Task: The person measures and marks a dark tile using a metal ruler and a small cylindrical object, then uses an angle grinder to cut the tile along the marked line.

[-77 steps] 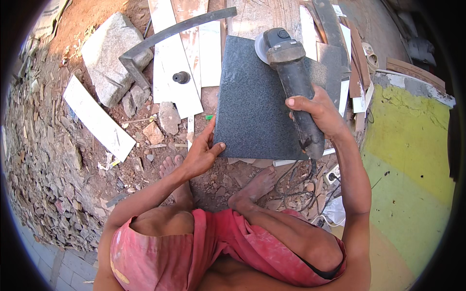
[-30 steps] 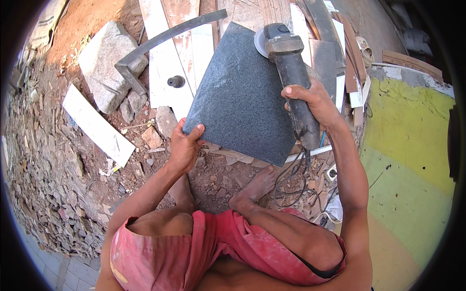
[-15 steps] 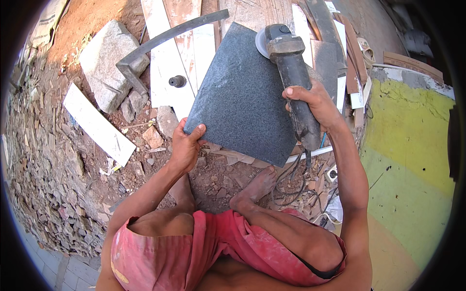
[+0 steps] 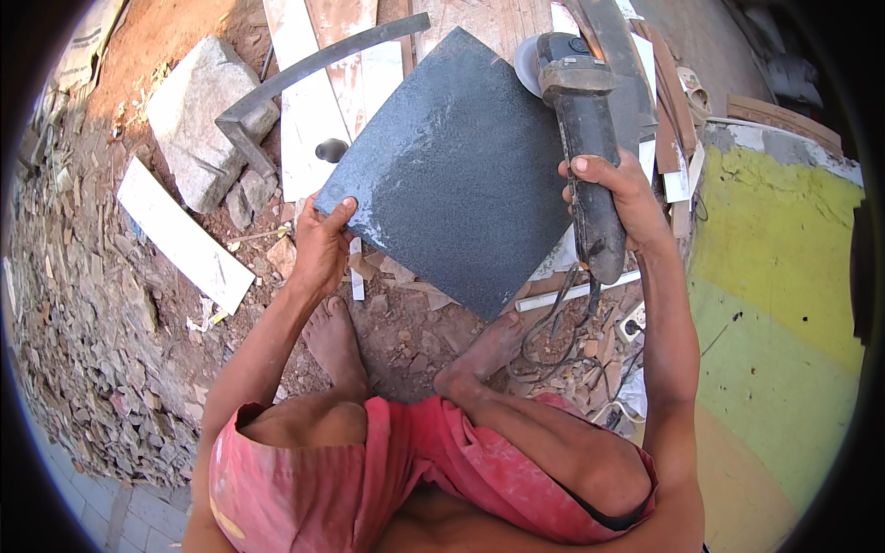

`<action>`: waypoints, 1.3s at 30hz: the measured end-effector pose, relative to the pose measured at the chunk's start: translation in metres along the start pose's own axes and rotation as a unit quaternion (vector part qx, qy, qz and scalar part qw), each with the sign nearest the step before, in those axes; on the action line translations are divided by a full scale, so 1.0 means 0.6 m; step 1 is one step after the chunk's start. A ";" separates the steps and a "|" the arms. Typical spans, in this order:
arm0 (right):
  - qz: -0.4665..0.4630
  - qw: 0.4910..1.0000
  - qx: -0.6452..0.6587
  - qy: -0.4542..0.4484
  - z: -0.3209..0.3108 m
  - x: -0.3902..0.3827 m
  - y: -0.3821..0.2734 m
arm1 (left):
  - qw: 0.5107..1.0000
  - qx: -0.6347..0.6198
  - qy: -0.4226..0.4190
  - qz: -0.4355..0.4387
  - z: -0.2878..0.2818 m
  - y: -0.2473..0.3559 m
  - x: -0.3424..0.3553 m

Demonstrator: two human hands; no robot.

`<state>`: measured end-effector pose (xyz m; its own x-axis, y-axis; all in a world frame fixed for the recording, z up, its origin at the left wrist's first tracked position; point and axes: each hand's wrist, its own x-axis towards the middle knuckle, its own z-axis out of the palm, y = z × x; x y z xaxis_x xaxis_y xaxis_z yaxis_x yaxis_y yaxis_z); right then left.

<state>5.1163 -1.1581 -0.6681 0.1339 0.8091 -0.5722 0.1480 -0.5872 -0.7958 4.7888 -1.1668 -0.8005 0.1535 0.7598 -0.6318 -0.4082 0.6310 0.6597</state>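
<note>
My left hand (image 4: 323, 244) pinches the left corner of a dark grey stone tile (image 4: 452, 175), thumb on top and fingers underneath. The tile is held up with one corner pointing away and one toward my feet. In my right hand (image 4: 622, 198) is a black angle grinder (image 4: 590, 138), gripped round its body. Its pale disc (image 4: 528, 66) lies close to the tile's far right edge; I cannot tell whether they touch. A cord (image 4: 553, 346) trails from the grinder's near end to the ground.
A metal carpenter's square (image 4: 323, 55) rests by a large rock (image 4: 203, 120). A small dark cylindrical piece (image 4: 330, 150) sits on white boards (image 4: 304, 101). White strip (image 4: 184, 235) and rubble (image 4: 92, 341) lie left. A white power socket (image 4: 632, 326) and a yellow-green painted slab (image 4: 774, 276) are at right.
The tile has turned and its left corner has moved left and away with my left hand. My right hand has carried the grinder slightly right and away.
</note>
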 end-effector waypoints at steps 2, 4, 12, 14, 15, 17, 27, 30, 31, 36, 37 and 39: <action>-0.001 1.000 0.003 -0.006 -0.012 0.001 0.002 | 1.000 -0.004 0.004 -0.008 -0.012 -0.018 -0.010; -0.003 1.000 -0.001 0.002 -0.023 -0.006 0.004 | 0.996 0.025 -0.009 -0.080 -0.001 -0.052 -0.039; -0.017 1.000 -0.006 0.014 -0.038 -0.023 0.019 | 0.972 0.217 -0.010 -0.094 -0.004 -0.056 -0.045; -0.018 1.000 -0.005 0.017 -0.050 -0.029 0.025 | 0.967 0.232 -0.064 -0.087 -0.036 -0.025 -0.018; -0.020 1.000 -0.004 0.019 -0.057 -0.031 0.027 | 0.963 0.240 -0.092 -0.083 -0.045 -0.001 -0.001; -0.029 0.999 0.015 0.025 -0.063 -0.038 0.035 | 0.942 0.301 -0.116 -0.089 -0.046 0.060 0.015; -0.064 0.990 0.027 0.125 -0.108 -0.124 0.094 | 0.859 0.502 -0.086 -0.054 0.089 0.271 0.154; -0.044 0.991 0.029 0.122 -0.130 -0.146 0.129 | 0.841 0.534 0.029 0.082 0.136 0.259 0.197; -0.043 0.992 0.032 0.117 -0.133 -0.149 0.139 | 0.808 0.562 0.083 0.155 0.129 0.252 0.228; -0.050 0.991 0.021 0.122 -0.153 -0.167 0.201 | 0.676 0.660 0.102 0.313 0.206 0.212 0.286; -0.055 0.991 0.018 0.118 -0.154 -0.169 0.209 | 0.670 0.666 0.086 0.317 0.221 0.211 0.297; -0.055 0.992 0.020 0.111 -0.159 -0.179 0.216 | 0.664 0.673 0.047 0.322 0.259 0.203 0.320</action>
<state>5.2146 -1.3230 -0.6906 0.3328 0.8410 -0.4266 0.1352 -0.4902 -0.8611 4.9083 -0.9198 -0.7780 0.2541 0.9669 -0.0239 0.8224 -0.2030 0.5314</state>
